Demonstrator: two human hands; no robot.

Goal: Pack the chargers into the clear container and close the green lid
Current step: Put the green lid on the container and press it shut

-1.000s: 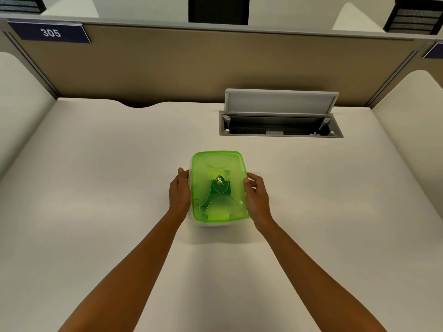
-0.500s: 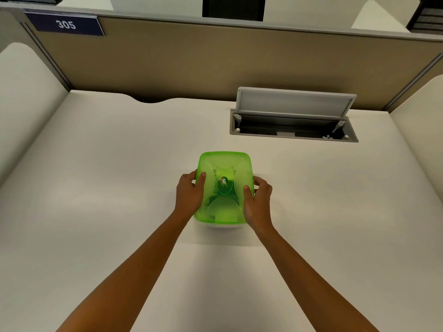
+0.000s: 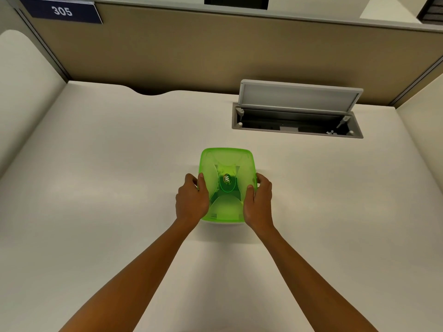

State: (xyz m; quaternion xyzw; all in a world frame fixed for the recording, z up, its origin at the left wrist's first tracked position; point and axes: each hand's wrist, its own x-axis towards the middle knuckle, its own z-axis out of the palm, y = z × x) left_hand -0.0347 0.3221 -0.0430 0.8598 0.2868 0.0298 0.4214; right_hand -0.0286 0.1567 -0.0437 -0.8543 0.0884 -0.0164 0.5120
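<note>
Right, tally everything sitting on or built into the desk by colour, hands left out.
Green: 1, the green lid
Clear: 1, the clear container under it
Grey: 1, the open cable hatch
Total: 3

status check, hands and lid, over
Left hand and right hand grip the sides of the translucent green plastic lid. Lid sits on container. Nothing in the way.

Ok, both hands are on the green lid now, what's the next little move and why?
Probably press down along the side edges. The green lid already covers the container, with the left hand and right hand gripping opposite sides, but the view doesn't show it sealed.
</note>
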